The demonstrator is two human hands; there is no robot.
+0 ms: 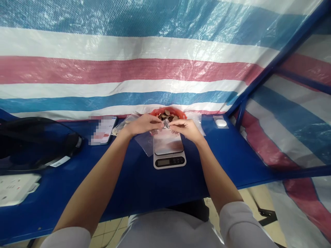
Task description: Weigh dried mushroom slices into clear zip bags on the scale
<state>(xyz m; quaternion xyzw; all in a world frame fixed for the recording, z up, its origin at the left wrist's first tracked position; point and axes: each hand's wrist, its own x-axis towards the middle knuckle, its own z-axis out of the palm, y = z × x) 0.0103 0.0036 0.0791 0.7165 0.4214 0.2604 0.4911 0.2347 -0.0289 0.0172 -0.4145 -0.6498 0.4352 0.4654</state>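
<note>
Between my hands, above the far end of a digital scale, is a small clear plastic bag. My left hand pinches its left side, and my right hand pinches the right side. Just behind them stands a red bag holding dried brown-and-tan slices. The scale has a shiny metal plate and a dark display whose reading I cannot make out. Left of my left hand lies a clear bag with pale slices. Another clear plastic bag lies beyond my right hand.
On the blue table, a white mouse-like object sits on the right. A printed card or booklet, a black headset-like item and a white power strip are on the left. Striped sheeting hangs behind.
</note>
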